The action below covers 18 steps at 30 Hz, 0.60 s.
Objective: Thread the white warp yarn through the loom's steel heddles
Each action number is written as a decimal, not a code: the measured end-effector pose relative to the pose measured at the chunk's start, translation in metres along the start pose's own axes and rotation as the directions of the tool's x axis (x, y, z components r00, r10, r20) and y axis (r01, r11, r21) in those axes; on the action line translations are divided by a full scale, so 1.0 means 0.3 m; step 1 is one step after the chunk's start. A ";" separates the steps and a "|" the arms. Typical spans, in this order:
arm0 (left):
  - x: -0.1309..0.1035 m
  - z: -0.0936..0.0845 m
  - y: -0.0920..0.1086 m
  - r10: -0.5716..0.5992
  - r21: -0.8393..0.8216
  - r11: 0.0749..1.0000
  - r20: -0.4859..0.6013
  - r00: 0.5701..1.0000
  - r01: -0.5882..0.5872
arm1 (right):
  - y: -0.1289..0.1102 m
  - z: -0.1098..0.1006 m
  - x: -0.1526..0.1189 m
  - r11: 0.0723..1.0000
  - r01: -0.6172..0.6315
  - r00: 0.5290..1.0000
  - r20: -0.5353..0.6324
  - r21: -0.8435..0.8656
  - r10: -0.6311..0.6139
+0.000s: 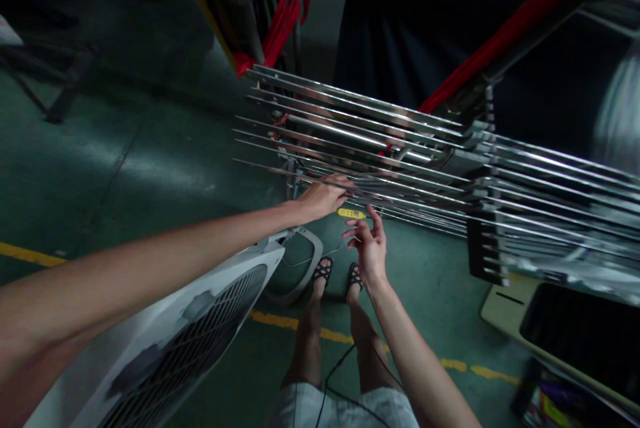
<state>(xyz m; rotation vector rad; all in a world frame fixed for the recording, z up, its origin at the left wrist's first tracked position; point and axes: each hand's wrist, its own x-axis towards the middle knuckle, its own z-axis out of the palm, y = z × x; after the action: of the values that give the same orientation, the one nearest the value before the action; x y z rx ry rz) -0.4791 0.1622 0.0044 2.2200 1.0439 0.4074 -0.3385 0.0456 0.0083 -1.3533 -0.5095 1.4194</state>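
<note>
Long, thin metal strips [425, 178] run in spaced rows across the middle of the view. My left hand [323, 200] reaches in at the lowest strips, its fingers closed around the edge of one; the fingertips are partly hidden. Just below and to the right of it, my right hand [371, 248] is palm up, fingers apart and loosely bent, with nothing visibly gripped. Between both hands is a small yellow tool or handle [351, 213] with dark spots. Whether anything supports it I cannot tell.
A black slotted holder [485, 241] carries the strips at right. Red cloth [510, 41] wraps a frame bar above. A white fan [200, 321] stands at lower left. A cream-edged seat or case [505, 301] is at right. Yellow lines [280, 319] mark the green floor.
</note>
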 end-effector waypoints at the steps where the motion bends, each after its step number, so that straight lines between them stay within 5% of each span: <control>1: -0.002 0.009 0.001 0.006 0.013 1.000 0.012 1.000 -0.006 | 0.001 0.001 0.004 1.000 -0.002 1.000 0.000 0.008 0.002; 12: 0.040 0.040 0.021 -0.055 -0.012 0.998 0.047 0.997 0.055 | 0.016 0.045 0.046 0.999 -0.008 0.989 0.147 -0.043 0.015; 15: 0.042 0.023 0.021 -0.076 -0.034 0.996 0.046 0.996 0.078 | -0.027 0.077 0.037 0.973 0.158 0.985 0.096 -0.166 -0.143; 18: 0.033 0.007 0.022 -0.062 -0.098 0.993 0.058 0.996 0.067 | -0.127 0.133 0.021 0.885 0.366 0.923 -0.007 -0.289 -0.384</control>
<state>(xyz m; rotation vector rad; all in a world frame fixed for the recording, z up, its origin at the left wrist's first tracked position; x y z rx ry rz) -0.4679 0.1659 0.0073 2.0916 1.0405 0.3604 -0.3584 0.0781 0.0487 -1.4243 -0.9084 1.0060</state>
